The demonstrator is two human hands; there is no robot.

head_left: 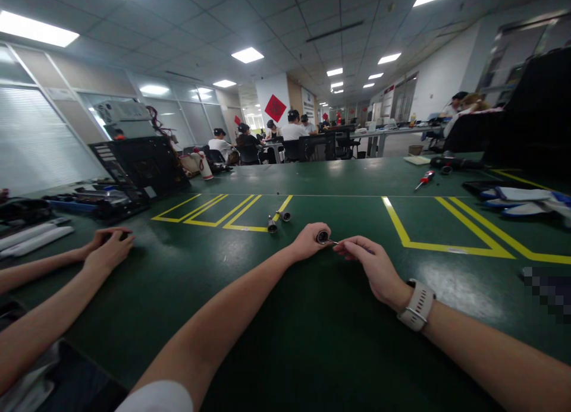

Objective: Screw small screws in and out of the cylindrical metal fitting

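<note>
My left hand (309, 241) is closed around a small round metal part with a dark hollow end (322, 238), held just above the green table (267, 293). From the right, my right hand (363, 257) pinches a thin metal piece (332, 242) whose tip meets or nearly meets that part; its exact kind is too small to tell. Two similar dark metal parts, one nearer (272, 225) and one farther (284, 216), lie close together on the yellow tape, left of my hands.
A co-worker's hands (107, 248) hold something dark at the left. A red-handled screwdriver (426, 179), a dark power tool (455, 163) and white-blue gloves (521, 201) lie at the right. Black equipment (143, 168) stands at the back left. Yellow tape (459, 248) marks the table.
</note>
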